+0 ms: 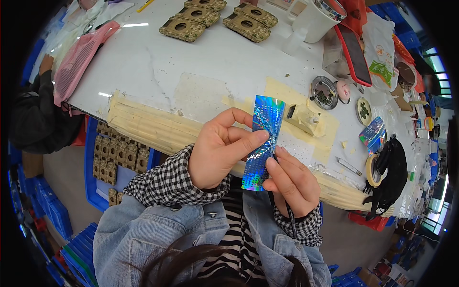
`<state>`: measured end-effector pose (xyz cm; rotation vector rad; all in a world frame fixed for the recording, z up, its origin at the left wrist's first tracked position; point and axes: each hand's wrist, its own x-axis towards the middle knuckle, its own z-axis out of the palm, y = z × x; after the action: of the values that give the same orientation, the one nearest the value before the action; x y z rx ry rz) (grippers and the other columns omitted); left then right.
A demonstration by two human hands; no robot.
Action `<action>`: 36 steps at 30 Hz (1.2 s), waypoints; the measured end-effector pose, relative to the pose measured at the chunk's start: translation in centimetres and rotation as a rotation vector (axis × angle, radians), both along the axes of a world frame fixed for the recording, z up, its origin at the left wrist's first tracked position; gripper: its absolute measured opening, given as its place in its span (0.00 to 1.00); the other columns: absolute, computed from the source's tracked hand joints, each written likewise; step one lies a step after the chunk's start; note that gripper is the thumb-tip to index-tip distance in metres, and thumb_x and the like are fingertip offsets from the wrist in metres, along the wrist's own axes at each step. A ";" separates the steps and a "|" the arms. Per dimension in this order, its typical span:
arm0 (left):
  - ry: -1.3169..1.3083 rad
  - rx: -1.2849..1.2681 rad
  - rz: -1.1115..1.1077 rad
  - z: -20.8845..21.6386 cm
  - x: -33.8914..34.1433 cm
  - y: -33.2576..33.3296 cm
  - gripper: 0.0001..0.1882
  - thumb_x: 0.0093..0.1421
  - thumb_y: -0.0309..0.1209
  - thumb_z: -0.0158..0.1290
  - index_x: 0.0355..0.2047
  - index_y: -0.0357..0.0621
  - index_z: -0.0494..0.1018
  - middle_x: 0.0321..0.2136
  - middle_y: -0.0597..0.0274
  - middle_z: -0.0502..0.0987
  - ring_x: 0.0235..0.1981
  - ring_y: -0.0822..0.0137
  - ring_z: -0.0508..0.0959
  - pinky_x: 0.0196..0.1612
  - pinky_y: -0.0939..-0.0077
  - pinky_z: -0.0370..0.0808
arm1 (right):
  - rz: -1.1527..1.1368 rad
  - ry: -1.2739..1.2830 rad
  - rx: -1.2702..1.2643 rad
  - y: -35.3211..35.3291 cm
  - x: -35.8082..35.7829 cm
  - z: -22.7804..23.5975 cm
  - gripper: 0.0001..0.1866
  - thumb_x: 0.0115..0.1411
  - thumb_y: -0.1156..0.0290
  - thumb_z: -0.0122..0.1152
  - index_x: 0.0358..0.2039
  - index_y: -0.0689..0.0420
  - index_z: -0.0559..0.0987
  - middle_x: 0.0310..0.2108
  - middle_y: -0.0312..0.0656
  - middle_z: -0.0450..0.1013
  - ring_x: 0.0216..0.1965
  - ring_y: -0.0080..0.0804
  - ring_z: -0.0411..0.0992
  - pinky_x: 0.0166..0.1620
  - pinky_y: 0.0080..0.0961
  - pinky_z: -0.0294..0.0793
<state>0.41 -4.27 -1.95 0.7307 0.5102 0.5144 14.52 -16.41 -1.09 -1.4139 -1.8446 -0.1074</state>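
A shiny blue holographic sticker sheet, printed with rows of tiny marks, is held upright before my chest. My left hand is closed on it, thumb pressed across the front near its middle. My right hand is closed in a pinch at the sheet's right edge. From between its fingers a thin black tool, perhaps tweezers, runs down along the palm; its tip is hard to make out. Just beyond the sheet, a small block wrapped in cream tape with a pale knob stands on the table.
Camouflage-patterned parts with round holes lie at the far side; more fill a blue crate below left. To the right are a metal dish, a red-cased phone, a tape roll and a black bag. Another person's sleeve shows at left.
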 end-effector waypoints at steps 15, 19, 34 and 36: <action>0.014 0.043 0.149 0.0 -1.0 1.3 0.09 0.62 0.23 0.51 0.41 0.37 0.65 0.29 0.54 0.80 0.30 0.74 0.79 0.35 0.84 0.75 | -0.032 0.000 -0.022 -1.7 0.8 -0.2 0.18 0.49 0.65 0.68 0.38 0.63 0.81 0.32 0.44 0.74 0.38 0.40 0.77 0.43 0.34 0.79; -0.012 0.098 0.355 0.3 -2.0 2.8 0.09 0.62 0.25 0.52 0.41 0.37 0.65 0.29 0.57 0.80 0.29 0.73 0.80 0.33 0.82 0.76 | -0.051 -0.128 -0.139 -3.7 1.3 -2.5 0.17 0.49 0.63 0.68 0.38 0.59 0.81 0.31 0.42 0.74 0.37 0.37 0.76 0.44 0.38 0.79; -0.007 0.098 0.375 -0.5 -2.4 2.7 0.10 0.63 0.27 0.51 0.42 0.38 0.65 0.30 0.58 0.79 0.29 0.74 0.79 0.30 0.81 0.79 | -0.136 -0.314 -0.305 -4.8 0.6 -2.8 0.14 0.51 0.70 0.64 0.40 0.55 0.78 0.41 0.41 0.76 0.45 0.37 0.72 0.54 0.41 0.71; -0.006 0.104 0.370 -0.5 -2.5 2.6 0.10 0.63 0.27 0.51 0.42 0.38 0.65 0.31 0.58 0.79 0.29 0.74 0.79 0.31 0.81 0.79 | -0.130 -0.332 -0.324 -4.7 0.5 -2.5 0.14 0.50 0.70 0.64 0.40 0.55 0.78 0.41 0.42 0.76 0.46 0.38 0.72 0.55 0.42 0.70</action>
<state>-2.06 -1.63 -2.49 0.7364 0.6211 0.8934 15.07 -21.13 -3.60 -1.8308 -2.1070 -0.1177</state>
